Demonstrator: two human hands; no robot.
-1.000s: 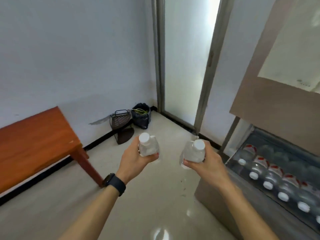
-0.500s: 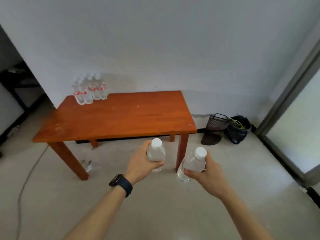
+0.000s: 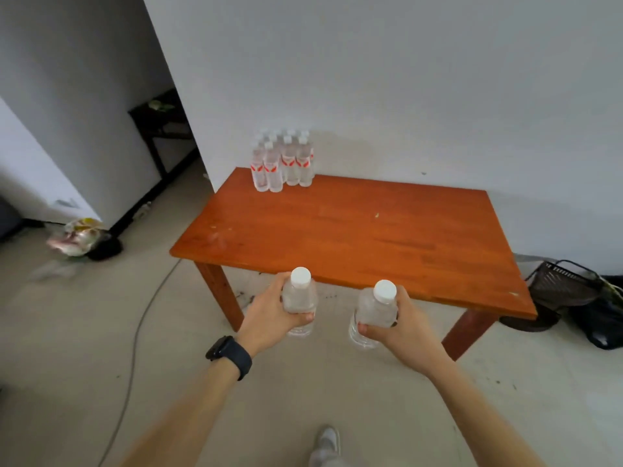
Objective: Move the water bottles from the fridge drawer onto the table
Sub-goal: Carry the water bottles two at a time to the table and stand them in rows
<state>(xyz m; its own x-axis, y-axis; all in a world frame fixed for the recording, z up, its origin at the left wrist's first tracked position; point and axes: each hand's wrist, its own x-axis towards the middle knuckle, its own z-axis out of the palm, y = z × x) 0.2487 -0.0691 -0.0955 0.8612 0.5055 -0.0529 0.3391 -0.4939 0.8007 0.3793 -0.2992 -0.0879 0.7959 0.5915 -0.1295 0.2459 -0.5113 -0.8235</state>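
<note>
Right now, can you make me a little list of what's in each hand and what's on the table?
left grip: holds a white-capped bottle
right grip: holds a second bottle
table: orange-brown wood, ahead of both hands
on table: cluster of bottles, upright, far left corner by the wall
held bottles: not yet set down

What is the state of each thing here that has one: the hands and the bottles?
left hand: grips the left bottle
right hand: grips the right bottle
left bottle: capped, upright, not yet on the table
right bottle: capped, tilted, not yet on the table
group of bottles: capped, upright, standing at the table's far left corner
</note>
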